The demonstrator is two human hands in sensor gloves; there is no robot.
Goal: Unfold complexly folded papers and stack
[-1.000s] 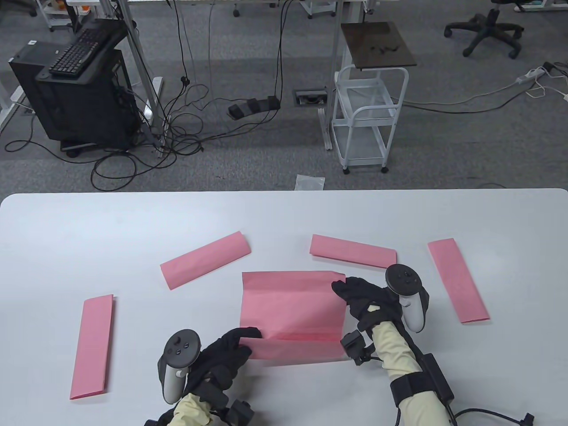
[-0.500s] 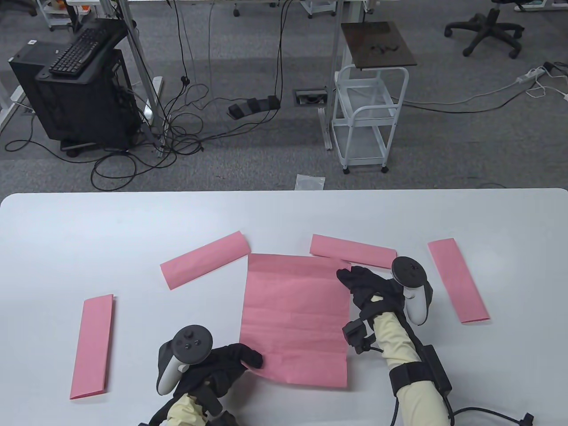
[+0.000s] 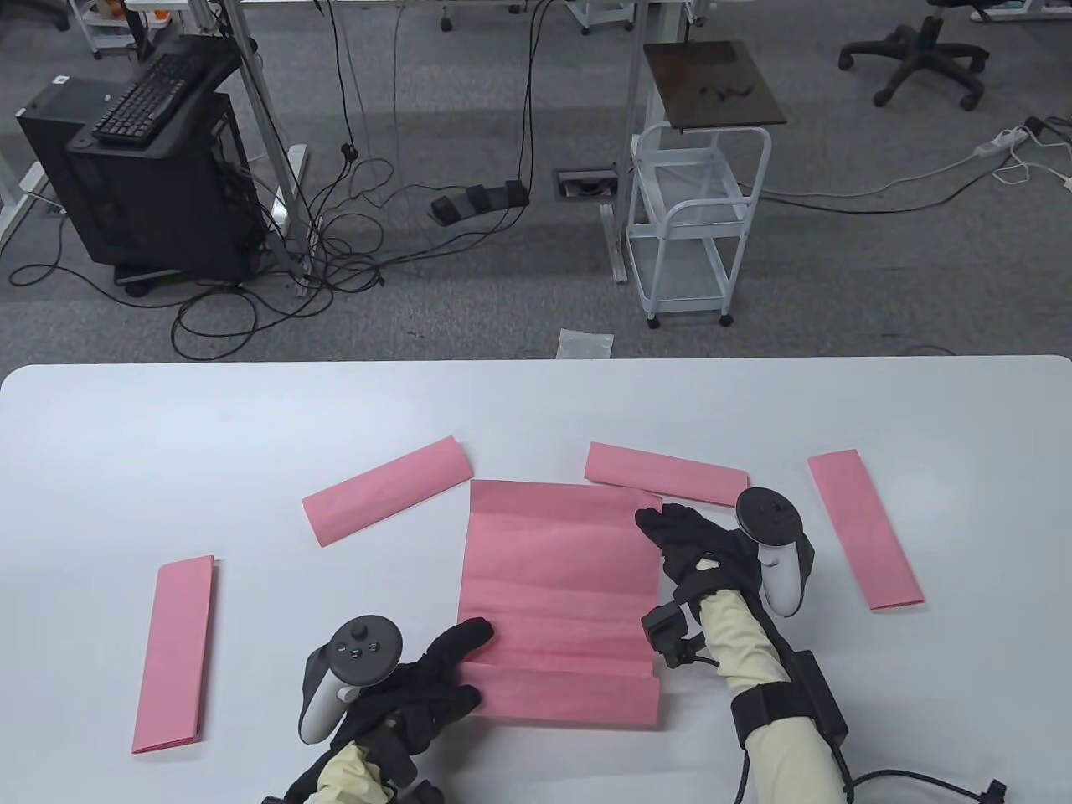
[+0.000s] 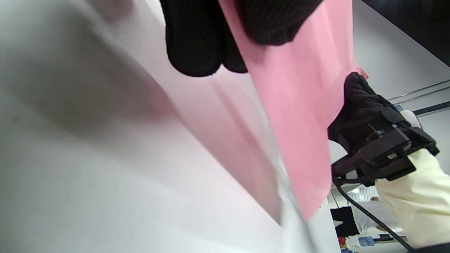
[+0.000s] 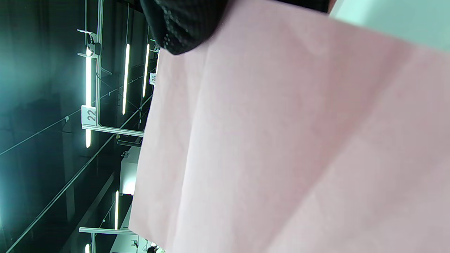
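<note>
Grey carpet, cables and a white trolley (image 3: 699, 226) beyond a white table (image 3: 536, 402). Near the front middle of the table, an unfolded pink sheet (image 3: 559, 599), creased in horizontal bands, held between both hands. At its lower left edge, the left hand (image 3: 419, 687): thumb on top of the paper, fingers (image 4: 197, 42) underneath, pinching the edge, as confirmed in the left wrist view. At the upper right corner, the right hand (image 3: 691, 548), fingertips on the corner of the sheet; from the table view, cannot tell whether pinching or only pressing, and the right wrist view gives just a dark gloved fingertip against the pink sheet.

Compared with half a second ago: sheet now squarer to the table edge, its near left corner no longer sagging toward the left hand, near strip bent at the lowest crease. Left thumb moved up onto the paper. Right hand hardly shifted. A full second ago, near flap folded up and the sheet shorter.

Around it, four folded pink strips, unmoved: far left strip (image 3: 173, 656), upper left strip (image 3: 387, 490), upper middle strip (image 3: 667, 474) just beyond the sheet's top right, and far right strip (image 3: 864, 528).
</note>
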